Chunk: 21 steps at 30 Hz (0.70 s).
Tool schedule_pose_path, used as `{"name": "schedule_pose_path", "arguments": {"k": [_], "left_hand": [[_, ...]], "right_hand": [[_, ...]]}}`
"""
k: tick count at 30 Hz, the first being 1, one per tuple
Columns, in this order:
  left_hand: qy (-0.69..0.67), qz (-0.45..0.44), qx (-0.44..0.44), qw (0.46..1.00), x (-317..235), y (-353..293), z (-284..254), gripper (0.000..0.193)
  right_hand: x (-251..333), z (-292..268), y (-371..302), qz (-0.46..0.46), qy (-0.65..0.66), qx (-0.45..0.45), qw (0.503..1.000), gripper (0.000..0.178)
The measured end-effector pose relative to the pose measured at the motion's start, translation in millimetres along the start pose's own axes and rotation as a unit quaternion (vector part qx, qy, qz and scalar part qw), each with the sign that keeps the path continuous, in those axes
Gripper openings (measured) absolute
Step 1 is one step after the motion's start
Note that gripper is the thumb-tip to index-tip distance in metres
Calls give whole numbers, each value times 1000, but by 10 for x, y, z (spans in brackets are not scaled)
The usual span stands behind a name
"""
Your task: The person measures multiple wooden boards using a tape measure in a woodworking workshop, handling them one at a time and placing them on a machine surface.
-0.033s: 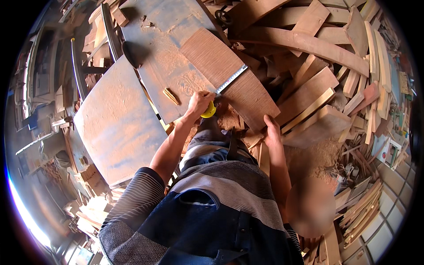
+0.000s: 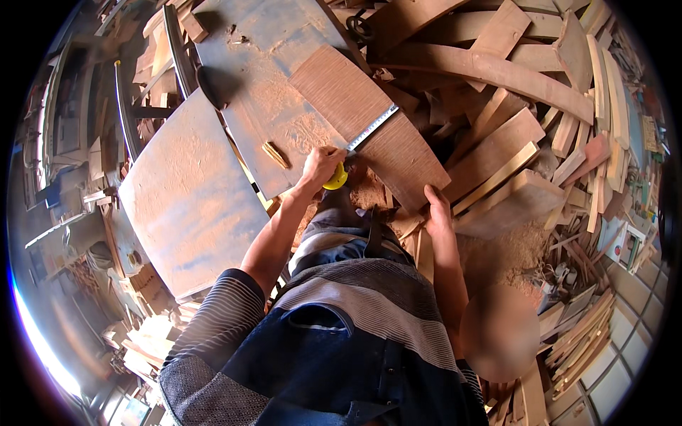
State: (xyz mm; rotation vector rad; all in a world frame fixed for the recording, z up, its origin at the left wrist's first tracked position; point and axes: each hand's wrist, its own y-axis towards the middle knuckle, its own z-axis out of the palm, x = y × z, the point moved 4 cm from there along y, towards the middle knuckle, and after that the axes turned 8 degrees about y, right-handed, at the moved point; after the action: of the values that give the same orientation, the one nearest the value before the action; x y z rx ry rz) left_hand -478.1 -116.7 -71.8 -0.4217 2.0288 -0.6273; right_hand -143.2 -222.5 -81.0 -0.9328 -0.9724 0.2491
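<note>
A reddish-brown wooden board (image 2: 412, 162) lies slantwise over the right edge of a dusty metal machine table (image 2: 263, 92), its near end jutting past it. My left hand (image 2: 322, 168) is closed on a tape measure (image 2: 335, 177) with a yellow case, by the board's left edge. The white blade (image 2: 374, 128) is pulled out across the board's face to its far edge. At the near right corner, my right hand (image 2: 438, 207) grips the board, thumb on top; its other fingers are mostly hidden beneath.
A small ridged wooden piece (image 2: 275, 154) rests on the metal table among sawdust. Left of it stands a second dusty panel (image 2: 192, 192). Offcuts and curved planks (image 2: 497, 74) are heaped at the right. Thin strips (image 2: 582, 341) lie lower right, near a tiled floor.
</note>
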Motion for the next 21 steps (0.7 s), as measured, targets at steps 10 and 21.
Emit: {"name": "schedule_pose_path", "arguments": {"k": [10,21], "left_hand": [[-339,-42,224,913,-424,-412,-15,37],[-389,-171,339,839,-404,-842,33,26]], "right_hand": [[-158,-91,154,21,123,-21,992,49],[352,334,-346,-42,169,77,982,38]]}}
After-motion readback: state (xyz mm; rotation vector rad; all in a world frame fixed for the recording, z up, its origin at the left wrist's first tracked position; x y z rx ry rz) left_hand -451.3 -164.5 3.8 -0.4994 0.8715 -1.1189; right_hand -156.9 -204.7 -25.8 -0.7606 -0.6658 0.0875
